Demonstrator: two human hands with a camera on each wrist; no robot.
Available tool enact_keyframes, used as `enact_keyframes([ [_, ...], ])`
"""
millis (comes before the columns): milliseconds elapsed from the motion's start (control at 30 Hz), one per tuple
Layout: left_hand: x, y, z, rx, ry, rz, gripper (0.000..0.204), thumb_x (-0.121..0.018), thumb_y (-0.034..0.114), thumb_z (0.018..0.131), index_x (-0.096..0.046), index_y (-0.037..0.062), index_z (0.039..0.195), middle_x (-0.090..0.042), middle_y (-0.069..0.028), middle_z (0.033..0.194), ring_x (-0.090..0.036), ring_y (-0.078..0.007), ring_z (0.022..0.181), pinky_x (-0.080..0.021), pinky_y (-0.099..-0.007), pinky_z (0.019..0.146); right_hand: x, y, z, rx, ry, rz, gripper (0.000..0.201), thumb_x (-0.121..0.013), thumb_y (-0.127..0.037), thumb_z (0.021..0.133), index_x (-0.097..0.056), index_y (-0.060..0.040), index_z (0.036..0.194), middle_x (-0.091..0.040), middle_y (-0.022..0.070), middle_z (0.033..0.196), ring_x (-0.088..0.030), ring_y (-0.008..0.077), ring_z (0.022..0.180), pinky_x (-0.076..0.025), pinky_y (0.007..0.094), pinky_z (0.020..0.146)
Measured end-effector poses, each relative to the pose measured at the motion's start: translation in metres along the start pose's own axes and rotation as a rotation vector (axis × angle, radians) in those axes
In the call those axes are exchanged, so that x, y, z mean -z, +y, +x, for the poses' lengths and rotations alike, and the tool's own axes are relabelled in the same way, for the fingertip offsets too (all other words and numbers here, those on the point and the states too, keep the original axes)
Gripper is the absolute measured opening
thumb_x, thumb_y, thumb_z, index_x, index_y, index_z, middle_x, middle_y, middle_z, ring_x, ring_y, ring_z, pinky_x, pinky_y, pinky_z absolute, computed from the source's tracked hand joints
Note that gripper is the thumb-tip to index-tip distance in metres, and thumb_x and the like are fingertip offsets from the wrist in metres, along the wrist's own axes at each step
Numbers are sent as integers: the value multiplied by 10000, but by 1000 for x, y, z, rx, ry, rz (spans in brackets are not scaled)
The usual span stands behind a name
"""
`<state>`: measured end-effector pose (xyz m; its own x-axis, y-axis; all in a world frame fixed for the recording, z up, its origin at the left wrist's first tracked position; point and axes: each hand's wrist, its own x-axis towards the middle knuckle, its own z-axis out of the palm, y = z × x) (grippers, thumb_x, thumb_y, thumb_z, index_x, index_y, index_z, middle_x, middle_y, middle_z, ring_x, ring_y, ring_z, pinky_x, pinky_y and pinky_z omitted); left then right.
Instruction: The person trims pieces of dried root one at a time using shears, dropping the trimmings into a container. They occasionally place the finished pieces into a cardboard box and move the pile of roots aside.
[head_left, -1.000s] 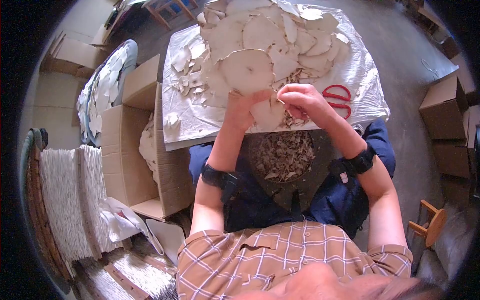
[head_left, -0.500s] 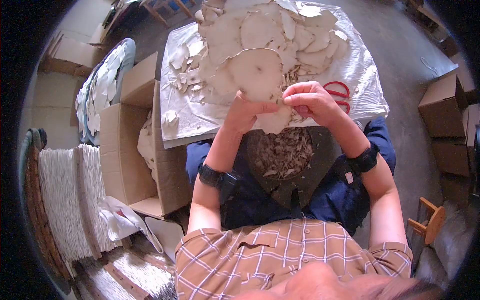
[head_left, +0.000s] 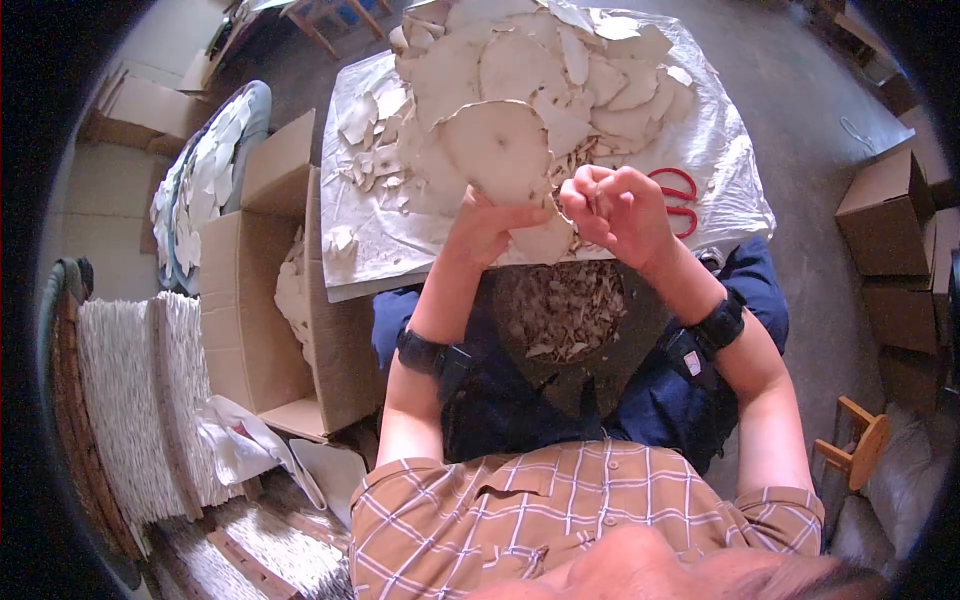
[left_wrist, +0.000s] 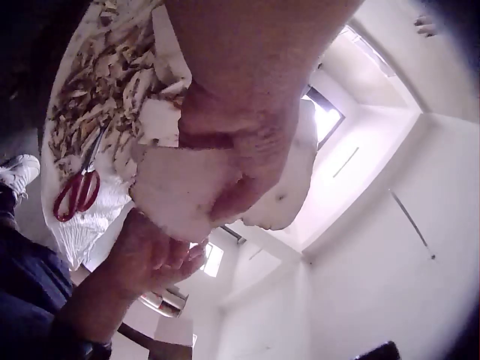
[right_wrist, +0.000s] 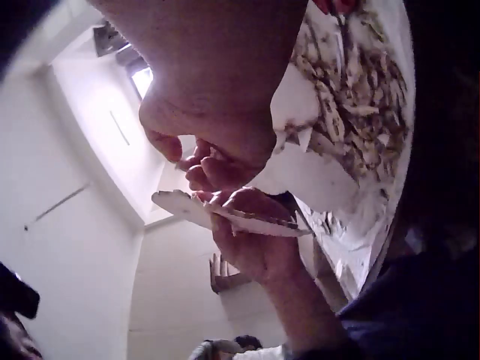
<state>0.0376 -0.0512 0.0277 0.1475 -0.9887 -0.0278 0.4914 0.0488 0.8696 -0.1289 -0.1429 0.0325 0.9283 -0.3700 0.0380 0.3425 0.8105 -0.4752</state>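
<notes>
My left hand [head_left: 490, 225] grips a thin, stiff, pale sheet [head_left: 495, 150] with a ragged brown edge and a dark spot near its middle. The sheet's round upper part reaches over the pile, while a smaller lobe [left_wrist: 180, 187] sticks out below the thumb. In the right wrist view the sheet appears nearly edge-on. Close beside its right edge, my right hand [head_left: 620, 210] has curled fingers, with a small pale scrap [right_wrist: 216, 154] between them. Red-handled scissors [head_left: 680, 200] lie on the white-covered table [head_left: 730, 180], just right of that hand.
Similar pale sheets [head_left: 520, 60] are heaped across the table, with small broken bits [head_left: 375, 165] at its left. A container of brown scraps [head_left: 570, 310] sits below the table edge, between the knees. An open cardboard box [head_left: 240, 310] stands left; a small wooden stool [head_left: 860, 445] stands right.
My right hand has come off the sheet's edge, its fingers curling and turning upward. My left hand shifted the sheet slightly right, then back left.
</notes>
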Motion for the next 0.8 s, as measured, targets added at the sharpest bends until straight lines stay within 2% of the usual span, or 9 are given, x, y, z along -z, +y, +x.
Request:
enact_keyframes([
  [200,8,2,-1,11,146,-49,342,-641,-68,676,-553,56,982,-596,-17,880,-585,-148,816,-495,-290,686,-1,3,-2,-112,210,-357,233,-446,-238,837,-503,-30,746,-489,29,616,-368,88,415,-260,208,354],
  [300,11,4,2,-238,214,232,272,-666,-2,668,-604,49,927,-606,-28,869,-589,-169,794,-488,-287,708,2,-4,-2,-154,145,-272,307,-441,-311,871,-541,-41,764,-504,6,585,-357,75,404,-237,204,350],
  [367,3,23,5,-887,-87,1029,267,-703,106,620,-646,37,871,-612,-41,856,-587,-191,792,-481,-296,722,-7,-7,-4,-175,185,-345,338,-438,-342,878,-560,-40,790,-514,4,597,-366,65,409,-242,200,352],
  [467,-9,30,-3,-1061,-110,1342,350,-704,205,532,-676,100,864,-616,-28,855,-579,-203,832,-465,-349,730,-6,-8,-9,-190,253,-493,347,-473,-364,874,-593,-39,864,-539,-17,638,-454,36,474,-329,176,389],
  [600,6,24,-6,-1155,32,1683,408,-653,238,557,-658,157,957,-594,-24,972,-529,-224,975,-364,-379,904,-6,-3,-12,-199,144,-553,158,-570,-193,841,-592,-39,866,-568,-34,700,-536,21,593,-423,156,489],
  [667,19,27,-4,-1068,241,1765,354,-557,273,788,-577,107,1099,-473,-68,1206,-410,-242,1135,-305,-391,967,-7,-2,-12,-87,280,-671,129,-562,-171,846,-598,-48,862,-556,-42,674,-499,7,557,-386,145,460],
  [733,17,28,2,-1070,582,1550,395,-425,355,890,-564,48,1096,-499,-90,1184,-462,-242,1082,-339,-384,944,-5,-4,-12,-30,298,-675,134,-563,-179,847,-601,-51,858,-549,-46,662,-487,6,540,-372,148,448],
  [767,23,29,1,-1072,586,1551,395,-425,355,890,-564,48,1096,-499,-90,1184,-462,-242,1082,-339,-384,944,-5,-5,-12,28,319,-680,140,-565,-188,848,-603,-54,854,-542,-49,651,-475,5,522,-359,151,437],
  [800,31,32,-2,-631,462,1004,427,-391,372,906,-547,27,1103,-518,-99,1159,-498,-236,1036,-367,-375,919,-6,-6,-12,87,339,-684,146,-567,-197,848,-606,-56,850,-536,-53,640,-462,5,505,-346,155,426],
])
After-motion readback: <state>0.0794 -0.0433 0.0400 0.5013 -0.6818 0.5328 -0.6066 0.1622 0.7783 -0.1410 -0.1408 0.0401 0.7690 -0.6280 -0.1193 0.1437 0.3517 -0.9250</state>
